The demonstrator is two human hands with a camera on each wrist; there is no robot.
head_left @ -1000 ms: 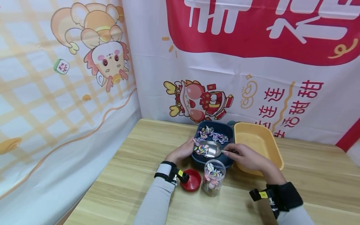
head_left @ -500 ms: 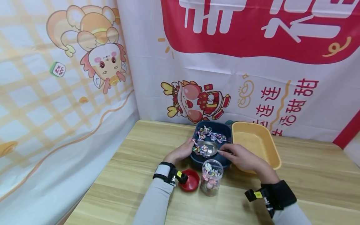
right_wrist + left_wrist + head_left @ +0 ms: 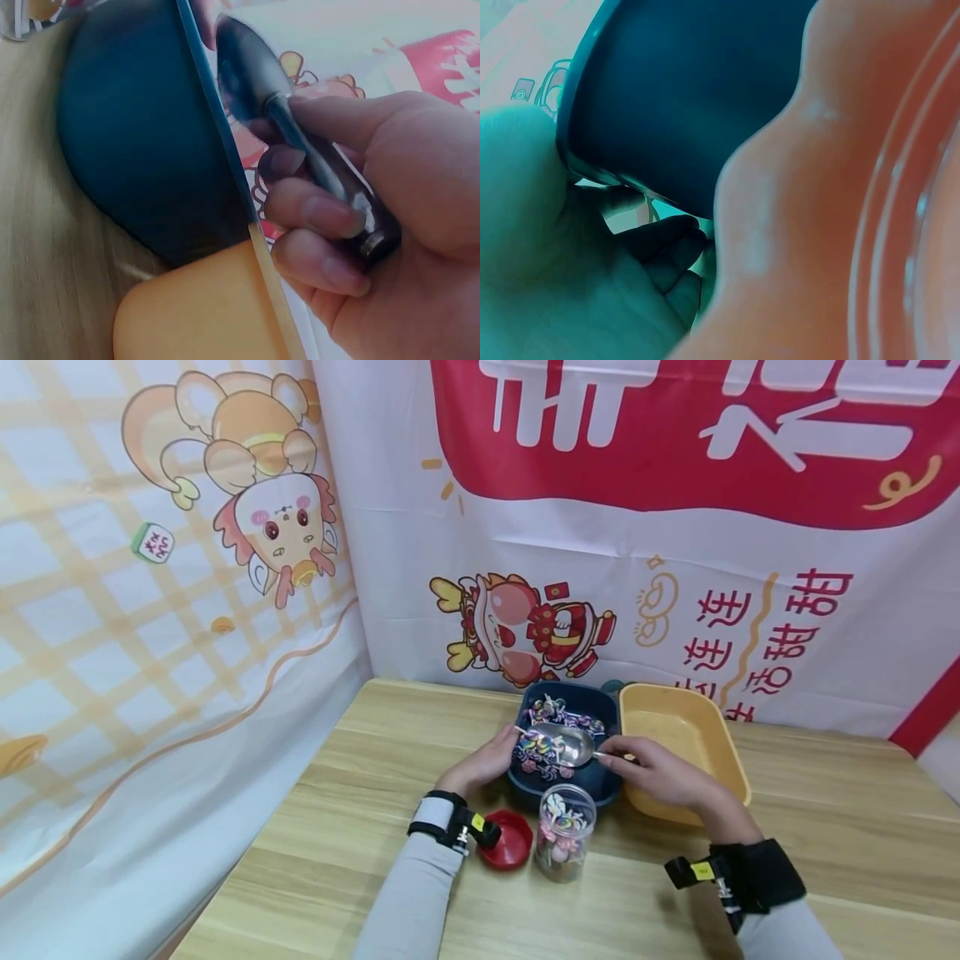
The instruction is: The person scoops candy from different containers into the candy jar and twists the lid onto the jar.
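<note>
My right hand [image 3: 660, 771] grips the handle of a metal scoop [image 3: 576, 746], fingers wrapped round it in the right wrist view. Small swirl lollipops [image 3: 536, 745] lie on the scoop's left end, over a dark blue bin [image 3: 527, 787]. More lollipops [image 3: 546, 710] lie inside that bin. My left hand [image 3: 487, 762] holds the bin's left side, with curled fingers [image 3: 671, 255] showing at its edge in the left wrist view. In front stands a clear jar [image 3: 562, 860] partly filled with lollipops. A red lid [image 3: 507, 842] lies left of the jar.
A yellow bin [image 3: 678, 735] stands against the blue bin's right side. Both bins sit on the wooden table [image 3: 337, 827] close to the printed cloth backdrop [image 3: 405, 635]. The red lid looms large beside the left hand in its wrist view.
The right hand has moved the scoop left, then back right and slightly up; more lollipops now show below the scoop in the bin. The left hand keeps its place on the bin.
</note>
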